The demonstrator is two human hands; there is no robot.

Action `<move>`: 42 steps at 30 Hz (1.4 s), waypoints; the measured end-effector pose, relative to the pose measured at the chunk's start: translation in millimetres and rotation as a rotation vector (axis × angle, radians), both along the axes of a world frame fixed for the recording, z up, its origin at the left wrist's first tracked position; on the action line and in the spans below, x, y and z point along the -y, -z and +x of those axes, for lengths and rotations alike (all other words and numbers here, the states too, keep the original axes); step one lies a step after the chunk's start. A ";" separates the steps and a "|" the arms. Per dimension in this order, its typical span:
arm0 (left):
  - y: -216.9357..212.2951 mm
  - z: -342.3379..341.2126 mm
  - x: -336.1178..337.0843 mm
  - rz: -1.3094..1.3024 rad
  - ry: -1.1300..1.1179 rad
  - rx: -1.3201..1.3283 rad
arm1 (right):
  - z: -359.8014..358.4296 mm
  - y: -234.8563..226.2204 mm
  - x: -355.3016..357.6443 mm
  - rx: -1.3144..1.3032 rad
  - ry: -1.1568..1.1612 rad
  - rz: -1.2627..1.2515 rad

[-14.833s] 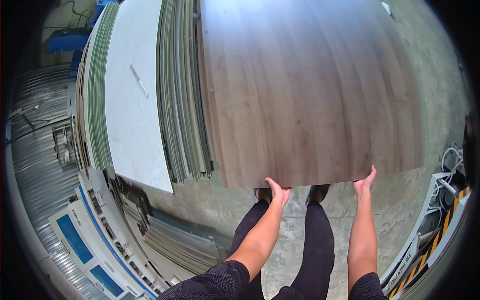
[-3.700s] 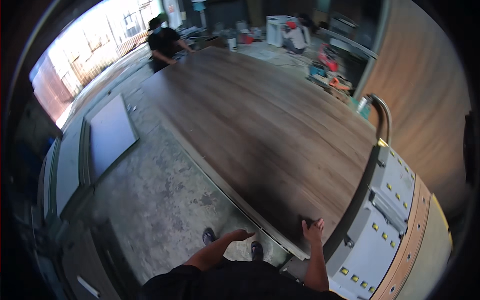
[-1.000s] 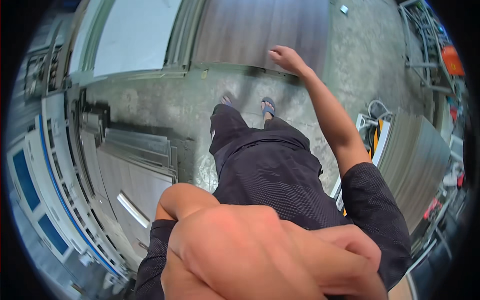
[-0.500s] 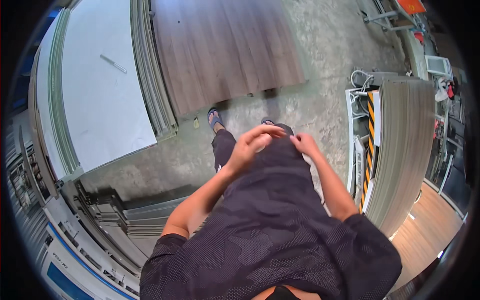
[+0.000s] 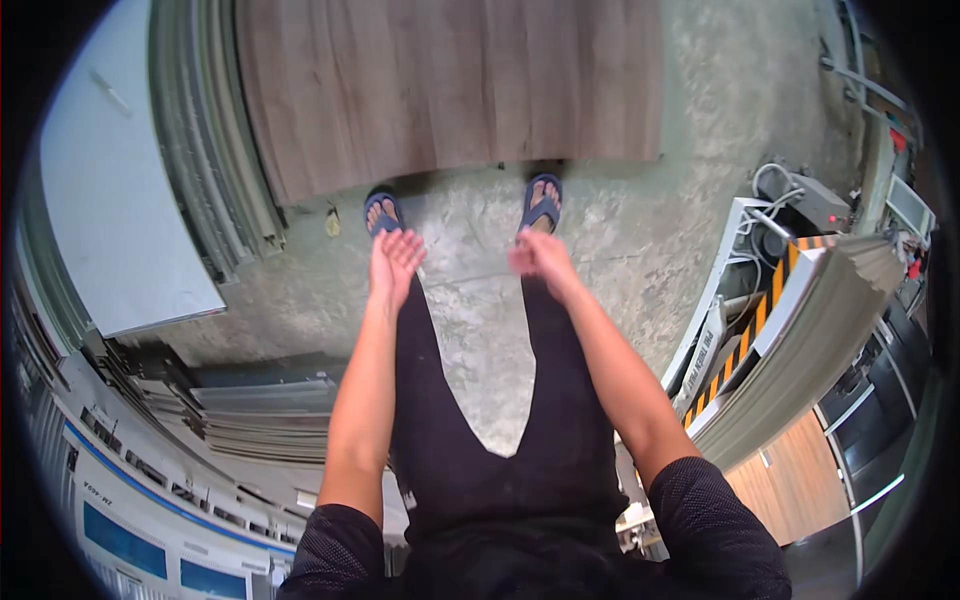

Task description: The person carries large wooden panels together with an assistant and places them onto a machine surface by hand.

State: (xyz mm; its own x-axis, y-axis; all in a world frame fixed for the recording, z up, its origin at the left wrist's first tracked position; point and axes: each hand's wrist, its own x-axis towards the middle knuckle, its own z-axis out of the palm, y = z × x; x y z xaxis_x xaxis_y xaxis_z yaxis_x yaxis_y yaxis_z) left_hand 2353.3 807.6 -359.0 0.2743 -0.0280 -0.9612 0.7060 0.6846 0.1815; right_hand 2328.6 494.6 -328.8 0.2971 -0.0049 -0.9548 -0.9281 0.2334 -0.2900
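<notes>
My left hand (image 5: 397,262) is held out over my left leg, palm turned up and fingers spread, with nothing in it. Across from it, my right hand (image 5: 547,262) hangs in the air near my right foot. Its fingers are slightly blurred and loosely bent apart, and no object shows in them. Neither hand touches anything. Beyond both hands lies a large brown wood-grain board (image 5: 450,95), its near edge just past my sandals (image 5: 540,205).
To the left are white sheets (image 5: 130,200) with a slim pen-like object (image 5: 111,92) on top. At right stands a stack of thin panels (image 5: 815,325) beside a black-and-yellow striped strip (image 5: 762,315). Grey boards (image 5: 265,420) lie at the lower left, on the concrete side.
My hands have moved apart from close together in front of my body. The view has shifted and tipped, so both legs and feet show fully. My left hand has opened, palm up.
</notes>
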 end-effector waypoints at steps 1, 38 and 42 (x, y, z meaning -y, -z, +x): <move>39.6 4.7 -3.3 0.014 -0.020 -0.010 | 9.8 43.3 5.8 -0.027 0.160 0.046; 288.1 16.3 -170.0 1.471 0.685 -0.087 | 56.2 313.6 101.1 -0.164 0.099 -0.099; 282.9 50.4 -235.5 1.635 0.825 -0.017 | 65.1 307.8 107.4 -0.193 -0.076 -0.202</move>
State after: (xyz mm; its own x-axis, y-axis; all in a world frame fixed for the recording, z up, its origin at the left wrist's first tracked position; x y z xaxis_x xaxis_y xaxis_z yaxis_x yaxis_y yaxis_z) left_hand 2403.7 1043.0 -642.0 0.6697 0.7246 -0.1628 0.7404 -0.6341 0.2231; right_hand 2393.8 387.2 -636.6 0.1168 -0.1857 -0.9756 -0.9833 0.1166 -0.1399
